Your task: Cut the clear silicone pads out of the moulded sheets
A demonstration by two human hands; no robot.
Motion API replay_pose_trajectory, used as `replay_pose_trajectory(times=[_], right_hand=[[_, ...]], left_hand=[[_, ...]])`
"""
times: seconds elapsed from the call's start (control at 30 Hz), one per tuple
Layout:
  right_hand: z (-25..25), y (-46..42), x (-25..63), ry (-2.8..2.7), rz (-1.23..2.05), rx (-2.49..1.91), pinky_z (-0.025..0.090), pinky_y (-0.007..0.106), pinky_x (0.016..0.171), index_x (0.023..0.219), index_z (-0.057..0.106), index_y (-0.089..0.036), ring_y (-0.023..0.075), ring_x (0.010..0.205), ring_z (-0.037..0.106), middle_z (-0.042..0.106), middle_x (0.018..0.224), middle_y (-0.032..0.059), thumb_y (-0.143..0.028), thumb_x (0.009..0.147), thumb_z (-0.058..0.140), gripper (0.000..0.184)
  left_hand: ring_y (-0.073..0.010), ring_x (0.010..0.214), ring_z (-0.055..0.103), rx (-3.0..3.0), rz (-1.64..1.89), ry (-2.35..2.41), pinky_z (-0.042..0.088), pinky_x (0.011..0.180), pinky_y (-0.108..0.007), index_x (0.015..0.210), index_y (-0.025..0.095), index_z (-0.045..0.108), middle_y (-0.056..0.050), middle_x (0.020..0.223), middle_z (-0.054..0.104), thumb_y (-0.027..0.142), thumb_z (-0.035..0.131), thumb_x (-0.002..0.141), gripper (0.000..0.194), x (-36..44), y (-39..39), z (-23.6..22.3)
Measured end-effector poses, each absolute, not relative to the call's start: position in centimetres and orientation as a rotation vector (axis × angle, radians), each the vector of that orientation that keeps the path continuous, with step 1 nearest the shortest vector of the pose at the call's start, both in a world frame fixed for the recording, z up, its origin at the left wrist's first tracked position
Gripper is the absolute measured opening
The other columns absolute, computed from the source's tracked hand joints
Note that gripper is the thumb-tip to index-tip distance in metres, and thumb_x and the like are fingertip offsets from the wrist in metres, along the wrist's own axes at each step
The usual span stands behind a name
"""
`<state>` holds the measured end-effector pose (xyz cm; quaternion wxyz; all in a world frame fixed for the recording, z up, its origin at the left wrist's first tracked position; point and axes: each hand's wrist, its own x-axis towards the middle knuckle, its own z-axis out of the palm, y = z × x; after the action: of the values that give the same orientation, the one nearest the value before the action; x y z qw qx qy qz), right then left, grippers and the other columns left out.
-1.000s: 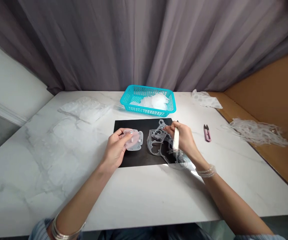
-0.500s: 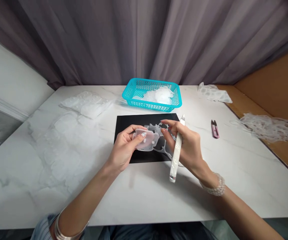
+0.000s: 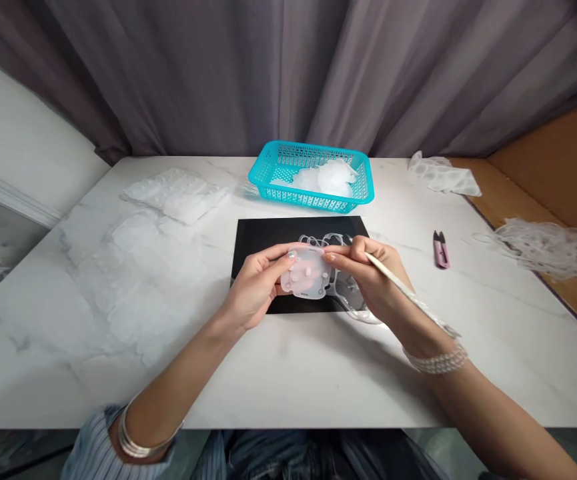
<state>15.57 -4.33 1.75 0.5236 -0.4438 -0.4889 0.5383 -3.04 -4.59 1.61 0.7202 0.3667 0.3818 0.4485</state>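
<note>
My left hand [image 3: 253,290] grips a translucent, milky silicone-like piece [image 3: 308,273] by its left side, thumb on top. The piece is a rounded square with small knobs and holes, held tilted over a black mat [image 3: 253,233]. My right hand [image 3: 375,273] pinches its upper right edge between thumb and forefinger. Tucked in that same hand is a slim white-handled tool [image 3: 413,297], its handle pointing back over the wrist. Its kind is unclear, and its working end is mostly hidden by fingers. Clear, stringy cut-away scrap [image 3: 351,303] lies on the mat beneath my right hand.
A turquoise basket [image 3: 313,202] with white translucent pieces stands behind the mat. Pink-handled thread snips [image 3: 441,252] lie at right, near a scrap heap [image 3: 548,247] and a translucent sheet [image 3: 443,177]. More translucent sheets [image 3: 175,193] cover the table's left side.
My left hand has brought the piece rightward, away from the mat's left part. My right hand has left the scrap and now touches the piece, its tool handle swung back toward the wrist.
</note>
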Motion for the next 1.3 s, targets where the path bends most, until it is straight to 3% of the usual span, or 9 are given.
replay_pose_trajectory(times=[0.17,0.3,0.5,0.6,0.7,0.87,0.97,1.13,1.3], right_hand=[[1.8,-4.3,15.7,-1.248,1.174,-1.12,0.052,0.031,0.066,0.061,0.033,-0.022,0.0189,0.077,0.069,0.076,0.088,0.0057,-0.026,0.08,0.073,0.045],[2.4,-4.4,16.7,-1.54,0.754,-1.176,0.056,0.04,0.077,0.061,0.036,-0.023,0.0254,0.095,0.07,0.076,0.102,0.0086,-0.027,0.086,0.066,0.039],[1.2,-4.6,17.1,-2.083,0.644,-0.804,0.05,0.051,0.1,0.063,0.048,-0.025,0.0296,0.124,0.058,0.069,0.124,0.0053,-0.02,0.077,0.074,0.03],[-0.1,-4.8,16.4,-2.042,0.788,-0.833,0.055,0.049,0.093,0.062,0.047,-0.024,0.0272,0.115,0.064,0.073,0.112,0.0058,-0.018,0.086,0.061,0.029],[0.0,-4.0,17.0,-1.7,0.81,-1.024,0.059,0.044,0.083,0.06,0.039,-0.023,0.0233,0.093,0.071,0.072,0.091,0.0049,-0.021,0.089,0.056,0.033],[4.3,1.6,20.3,-1.525,0.343,-1.273,0.052,0.033,0.069,0.061,0.034,-0.023,0.021,0.078,0.067,0.058,0.067,0.0013,-0.024,0.085,0.058,0.034],[6.4,6.6,20.8,-1.634,0.009,-1.381,0.044,0.033,0.071,0.062,0.038,-0.022,0.0199,0.076,0.062,0.057,0.067,0.002,-0.018,0.085,0.05,0.025],[5.1,10.6,19.6,-1.892,0.07,-1.492,0.039,0.033,0.071,0.071,0.051,-0.02,0.0224,0.075,0.061,0.064,0.071,0.0062,-0.017,0.081,0.055,0.011],[2.8,4.5,21.6,-1.993,0.13,-1.544,0.039,0.031,0.068,0.077,0.053,-0.021,0.0223,0.075,0.062,0.065,0.075,0.0062,-0.031,0.086,0.057,0.014]], left_hand=[[-0.0191,0.082,0.07,0.766,0.961,0.852,0.056,0.07,-0.028,0.108,0.018,0.072,-0.008,0.094,0.074,0.029,0.066,0.083,0.027,-3.2,-4.4,1.6],[-0.0231,0.083,0.072,0.716,0.968,0.872,0.057,0.074,-0.034,0.111,0.018,0.071,-0.01,0.091,0.075,0.03,0.064,0.083,0.031,-3.4,-4.2,1.8],[-0.0219,0.076,0.071,0.572,1.005,0.842,0.057,0.067,-0.032,0.11,0.013,0.071,-0.012,0.092,0.075,0.035,0.049,0.089,0.037,-3.8,-3.7,1.7],[-0.0232,0.083,0.072,0.546,1.013,0.849,0.058,0.075,-0.035,0.12,0.012,0.066,-0.015,0.102,0.075,0.035,0.048,0.089,0.042,-3.9,-3.5,1.7],[-0.0272,0.098,0.071,0.527,1.047,0.861,0.056,0.089,-0.042,0.132,0.013,0.056,-0.017,0.108,0.073,0.034,0.048,0.091,0.047,-4.0,-3.6,1.7],[-0.0294,0.103,0.07,0.559,1.136,0.93,0.056,0.092,-0.043,0.128,0.011,0.056,-0.02,0.11,0.071,0.03,0.053,0.09,0.043,-4.2,-3.2,1.1],[-0.0285,0.099,0.071,0.592,1.17,0.948,0.057,0.089,-0.043,0.123,0.01,0.058,-0.019,0.105,0.073,0.027,0.054,0.088,0.039,-4.4,-2.9,0.7],[-0.0273,0.096,0.072,0.671,1.208,0.979,0.058,0.087,-0.044,0.115,0.01,0.062,-0.018,0.098,0.074,0.026,0.059,0.083,0.036,-4.5,-2.8,0.4],[-0.0272,0.12,0.059,0.837,1.245,1.075,0.052,0.098,-0.039,0.1,0.016,0.071,-0.013,0.117,0.069,0.03,0.064,0.079,0.026,-4.3,-2.8,-0.4]])
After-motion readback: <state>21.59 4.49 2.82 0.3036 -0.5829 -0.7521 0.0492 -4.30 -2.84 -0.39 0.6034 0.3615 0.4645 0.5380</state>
